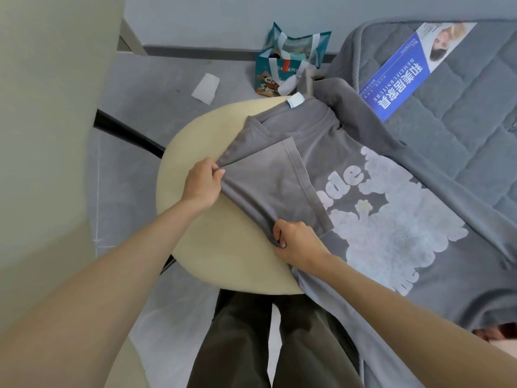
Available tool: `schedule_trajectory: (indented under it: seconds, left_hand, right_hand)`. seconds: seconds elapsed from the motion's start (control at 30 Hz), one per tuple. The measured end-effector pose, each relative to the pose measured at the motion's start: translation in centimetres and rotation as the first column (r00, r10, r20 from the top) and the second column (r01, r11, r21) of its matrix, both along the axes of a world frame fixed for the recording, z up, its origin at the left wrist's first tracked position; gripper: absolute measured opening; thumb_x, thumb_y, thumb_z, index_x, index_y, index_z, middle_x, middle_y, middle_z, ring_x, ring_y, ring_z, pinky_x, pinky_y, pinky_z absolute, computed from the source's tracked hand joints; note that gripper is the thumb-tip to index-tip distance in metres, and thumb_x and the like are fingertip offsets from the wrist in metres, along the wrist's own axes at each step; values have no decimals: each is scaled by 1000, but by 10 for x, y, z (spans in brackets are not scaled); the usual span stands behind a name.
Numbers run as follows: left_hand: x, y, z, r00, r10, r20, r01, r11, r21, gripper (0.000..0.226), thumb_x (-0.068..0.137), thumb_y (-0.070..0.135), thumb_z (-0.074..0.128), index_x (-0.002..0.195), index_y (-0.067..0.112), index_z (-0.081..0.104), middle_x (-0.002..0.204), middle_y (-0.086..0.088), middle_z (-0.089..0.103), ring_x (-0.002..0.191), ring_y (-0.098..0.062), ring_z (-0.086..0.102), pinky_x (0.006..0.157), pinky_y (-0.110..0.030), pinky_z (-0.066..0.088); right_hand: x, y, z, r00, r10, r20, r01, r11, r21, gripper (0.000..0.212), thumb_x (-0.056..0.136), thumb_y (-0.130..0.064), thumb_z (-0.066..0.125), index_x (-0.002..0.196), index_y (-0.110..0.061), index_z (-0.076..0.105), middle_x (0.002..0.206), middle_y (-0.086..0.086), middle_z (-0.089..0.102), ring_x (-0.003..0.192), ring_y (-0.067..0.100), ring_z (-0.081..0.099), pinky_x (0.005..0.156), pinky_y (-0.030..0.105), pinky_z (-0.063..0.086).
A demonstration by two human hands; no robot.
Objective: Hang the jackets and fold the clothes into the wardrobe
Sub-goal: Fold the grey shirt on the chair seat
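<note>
View from above, looking down at a person's two bare arms. A grey T-shirt (pixel 349 169) with a large pale print lies face up, its left half on a round cream table (pixel 223 247) and its right half spilling onto a grey mattress (pixel 461 107). The collar (pixel 293 127) points away from the person and the hem trails toward their right side, so the shirt's long axis runs far to near. The left sleeve (pixel 279 175) is already turned in across the chest.

Both hands hold the shirt's left folded edge. The left hand (pixel 202 182) has a narrow pinching grip nearer the collar. The right hand (pixel 296 245) has a closed grip lower down the same edge. The edge stretches taut between them.

The rest of the shirt lies to the right of both grips, so the coming fold probably carries this edge rightward over the print.
</note>
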State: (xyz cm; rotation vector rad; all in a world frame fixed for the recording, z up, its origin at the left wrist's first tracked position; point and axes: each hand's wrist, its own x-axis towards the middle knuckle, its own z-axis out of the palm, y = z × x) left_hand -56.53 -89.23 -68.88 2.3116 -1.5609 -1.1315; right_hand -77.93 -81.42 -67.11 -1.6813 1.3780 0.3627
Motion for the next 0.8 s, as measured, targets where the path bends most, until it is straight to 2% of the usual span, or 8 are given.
schedule_trajectory:
  seconds: [0.13,0.27,0.37,0.43,0.57,0.67,0.73,0.8]
  left_hand:
    - [14,15,0,997,-35,66,35,999,10,17,99,13,46,100,-2,53,109,-21,55,98,-36,52,81,-38,37]
    - [39,30,-3,975,43,217,-53,998,40,14,100,9,43,102,-1,52,114,-22,53,102,-38,52,82,-42,40]
    - [57,39,-4,941,125,313,-164,981,102,19,99,7,44,111,-4,53,120,-25,53,111,-42,51,89,-44,41]
    - [65,44,-4,930,157,333,-223,960,169,24,98,6,46,117,-5,54,125,-26,52,116,-42,49,93,-45,41]
    - [59,47,2,941,131,314,-203,956,210,29,96,10,50,123,-2,50,128,-22,47,119,-40,46,97,-46,40]
    - [44,44,10,946,48,320,-71,996,61,35,93,14,58,125,4,47,128,-19,45,120,-37,41,94,-44,39]
    - [35,40,11,972,-47,231,54,998,-21,37,91,16,61,125,7,48,127,-16,45,118,-34,42,95,-43,40]
    - [26,35,9,989,-102,103,104,994,-17,40,91,20,62,127,10,49,127,-13,44,118,-30,45,96,-42,41]
  right_hand:
    - [11,8,2,996,-22,88,17,998,56,14,79,-8,58,92,-14,57,85,1,67,84,21,62,80,32,49]
    - [40,19,-2,985,-27,173,11,996,91,17,80,-8,60,96,-12,61,87,2,68,86,20,62,84,34,50]
    - [60,28,-6,974,-36,225,5,990,140,19,83,-9,64,101,-10,62,93,6,68,88,22,63,86,36,51]
    - [65,31,-9,969,-17,245,-25,986,166,20,85,-8,63,105,-9,64,97,8,69,90,23,64,88,35,51]
    - [54,30,-11,972,-25,233,-26,977,213,26,94,-8,53,117,-11,64,110,6,69,98,19,63,90,28,50]
    - [40,19,-7,974,-87,208,61,990,131,25,93,-11,51,114,-15,65,103,2,70,93,18,64,84,30,51]
    - [32,8,-4,968,-198,156,200,980,3,20,93,-16,52,109,-19,63,92,-6,67,86,17,63,74,31,50]
    - [26,-6,-4,930,-351,107,363,924,-118,17,91,-26,57,107,-21,53,83,-13,59,82,15,59,68,29,44]
